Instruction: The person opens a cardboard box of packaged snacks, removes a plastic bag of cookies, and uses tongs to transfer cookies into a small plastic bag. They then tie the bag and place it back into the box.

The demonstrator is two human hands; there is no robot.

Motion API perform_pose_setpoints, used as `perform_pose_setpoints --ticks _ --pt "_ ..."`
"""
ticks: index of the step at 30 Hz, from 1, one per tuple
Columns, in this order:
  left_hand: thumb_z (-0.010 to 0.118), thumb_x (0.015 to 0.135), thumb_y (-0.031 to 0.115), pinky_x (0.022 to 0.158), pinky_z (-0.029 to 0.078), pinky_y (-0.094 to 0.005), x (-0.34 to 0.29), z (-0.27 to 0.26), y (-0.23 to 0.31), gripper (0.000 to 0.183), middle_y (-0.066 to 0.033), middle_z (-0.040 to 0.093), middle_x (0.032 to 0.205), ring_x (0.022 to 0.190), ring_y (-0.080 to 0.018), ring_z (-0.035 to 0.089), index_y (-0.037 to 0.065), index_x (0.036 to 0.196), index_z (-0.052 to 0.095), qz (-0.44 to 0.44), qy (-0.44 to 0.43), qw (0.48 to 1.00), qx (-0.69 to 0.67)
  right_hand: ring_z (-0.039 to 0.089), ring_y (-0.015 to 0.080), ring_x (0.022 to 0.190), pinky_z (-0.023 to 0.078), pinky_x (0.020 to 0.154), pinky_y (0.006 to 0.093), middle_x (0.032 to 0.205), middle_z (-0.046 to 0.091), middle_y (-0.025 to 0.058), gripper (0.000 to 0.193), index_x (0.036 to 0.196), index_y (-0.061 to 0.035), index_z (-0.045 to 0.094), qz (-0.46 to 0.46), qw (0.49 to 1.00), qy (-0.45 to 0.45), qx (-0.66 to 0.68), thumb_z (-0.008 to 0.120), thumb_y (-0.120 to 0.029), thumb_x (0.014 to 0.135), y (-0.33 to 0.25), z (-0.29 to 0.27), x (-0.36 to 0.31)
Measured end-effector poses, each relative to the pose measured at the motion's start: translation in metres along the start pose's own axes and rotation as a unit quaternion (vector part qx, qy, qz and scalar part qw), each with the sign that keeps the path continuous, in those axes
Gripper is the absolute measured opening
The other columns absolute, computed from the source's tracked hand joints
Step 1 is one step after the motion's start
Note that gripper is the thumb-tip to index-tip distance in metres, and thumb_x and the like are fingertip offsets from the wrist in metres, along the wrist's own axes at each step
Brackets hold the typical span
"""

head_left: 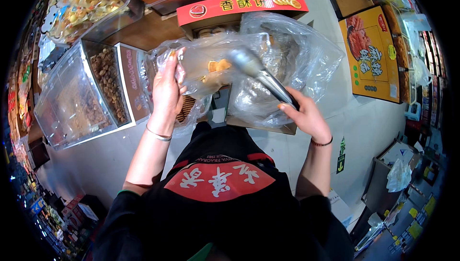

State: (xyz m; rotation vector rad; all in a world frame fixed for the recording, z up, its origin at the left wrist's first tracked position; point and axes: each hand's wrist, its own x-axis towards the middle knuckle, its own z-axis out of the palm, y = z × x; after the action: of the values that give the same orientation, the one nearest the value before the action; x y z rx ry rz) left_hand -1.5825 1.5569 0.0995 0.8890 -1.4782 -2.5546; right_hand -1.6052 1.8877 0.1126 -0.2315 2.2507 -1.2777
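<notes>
My left hand (166, 88) grips the edge of a clear plastic bag (195, 60), held up in front of me. A few small golden biscuits (219, 65) show through its film. In my right hand (309, 119) is a pair of metal tongs (272, 85), gripped by the handle end. Their head points up and left beside the bag, smeared by motion; whether it holds anything cannot be made out. Just beyond the tongs sits a cardboard box (261, 125) lined with a large crumpled clear plastic liner (314, 62).
A clear bin (79, 96) of brown, nut-like pieces stands at left. Beyond the bag is a box with a red header (242, 9). Packaged snacks (88, 0) fill the far left. A yellow carton (371, 55) stands at right, across the tiled floor (330, 100).
</notes>
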Motion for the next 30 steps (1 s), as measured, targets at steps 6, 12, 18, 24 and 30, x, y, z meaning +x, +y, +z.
perform_pose_setpoints --ticks 6,12,18,24,30 --pt "0.05 0.101 0.031 0.043 0.019 -0.0179 0.003 0.004 0.003 0.035 0.0095 0.039 0.067 0.052 -0.0001 0.028 0.008 0.126 0.058 0.022 0.027 0.999 0.003 0.06 0.0135 0.058 0.048 0.045 0.0271 0.083 0.061 0.0067 0.041 0.116 0.0071 0.051 0.25 0.894 0.135 0.347 0.06 -0.026 0.094 0.071 0.049 0.052" --pt "0.049 0.101 0.034 0.042 0.019 -0.0197 0.006 0.009 0.004 0.039 0.0083 0.04 0.064 0.049 -0.0015 0.028 0.005 0.128 0.055 0.037 0.019 0.999 0.034 0.066 0.0386 0.087 0.051 0.081 0.0455 0.1 0.068 0.0196 0.029 0.109 -0.0003 0.063 0.296 0.919 0.126 -0.226 0.054 -0.02 0.09 0.166 0.104 0.187" --pt "0.048 0.101 0.034 0.042 0.018 -0.0197 0.006 0.012 0.002 0.039 0.0082 0.04 0.063 0.048 -0.0015 0.027 0.006 0.128 0.055 0.03 0.021 0.999 0.032 0.067 0.0308 0.087 0.055 0.076 0.0391 0.094 0.067 0.0165 0.032 0.109 -0.0033 0.06 0.147 0.937 0.296 -0.113 0.054 -0.026 0.087 0.146 0.144 0.206" --pt "0.047 0.102 0.033 0.041 0.017 -0.0198 0.01 0.012 0.002 0.038 0.0082 0.04 0.063 0.047 -0.0017 0.026 0.006 0.127 0.056 0.027 0.031 0.999 0.031 0.064 0.0266 0.065 0.052 0.065 0.0364 0.076 0.066 0.0174 0.032 0.092 0.002 0.061 0.222 0.935 0.208 0.185 0.055 -0.029 0.091 0.156 0.139 0.178" --pt "0.048 0.102 0.032 0.042 0.018 -0.0195 0.011 0.018 0.0 0.038 0.0081 0.04 0.063 0.047 -0.0013 0.027 0.005 0.128 0.055 0.016 0.036 0.999 0.03 0.053 0.0169 0.049 0.044 0.049 0.0305 0.066 0.061 0.0093 0.027 0.079 0.0001 0.062 0.281 0.809 0.107 0.506 0.056 -0.022 0.093 0.213 0.134 0.202"
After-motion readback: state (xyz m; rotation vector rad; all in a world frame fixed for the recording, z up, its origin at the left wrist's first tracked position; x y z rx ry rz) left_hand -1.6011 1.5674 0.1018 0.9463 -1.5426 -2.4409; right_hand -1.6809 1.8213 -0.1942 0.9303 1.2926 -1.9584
